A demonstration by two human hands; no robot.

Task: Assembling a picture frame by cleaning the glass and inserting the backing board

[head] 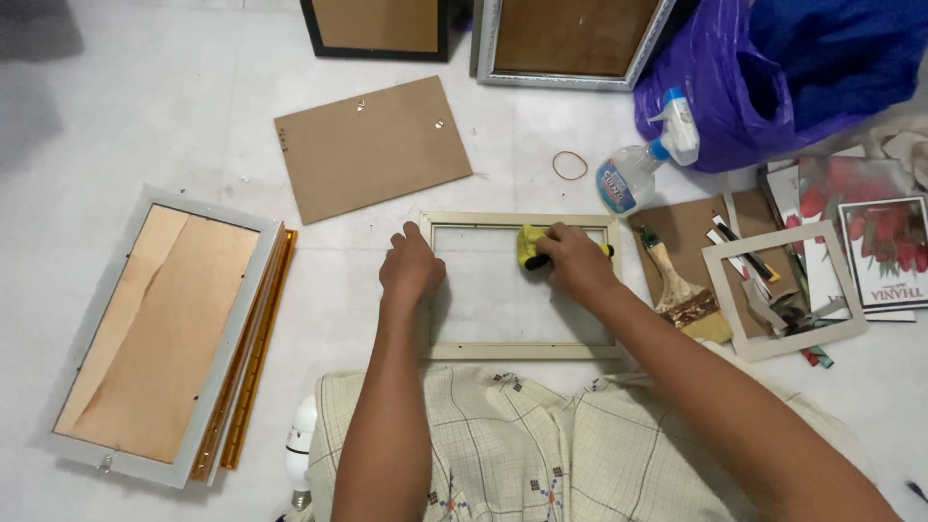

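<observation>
**Wiping down the frame glass on the floor**

So you're sitting on the floor [116, 106] with a cream picture frame [522, 351] lying flat right in front of your knees, and you're in the middle of cleaning its glass. Your right hand [577, 263] is clenching around a yellow cloth [531, 246] and pressing it onto the far edge of the pane, near the middle of the top rail. Your left hand [410, 269] is resting on the frame's far left corner, fingers curled loosely over the rail, pinning it down rather than gripping anything.

I'd say you're partway through the wiping step. The next move is probably calling for a steady sweep toward the near rail, while the left hand is keeping the frame from sliding on the smooth floor.

The frame itself is looking thin, pale and rectangular, with the glass so clear that the floor is showing through it.

Around you: a spray bottle [643, 164] lying on its side to the far right, a rubber band [569, 164] beside it, a paintbrush [681, 290] to the right, a brown backing board [372, 147] beyond the frame, and a stack of frames [164, 333] face down on the left.
</observation>
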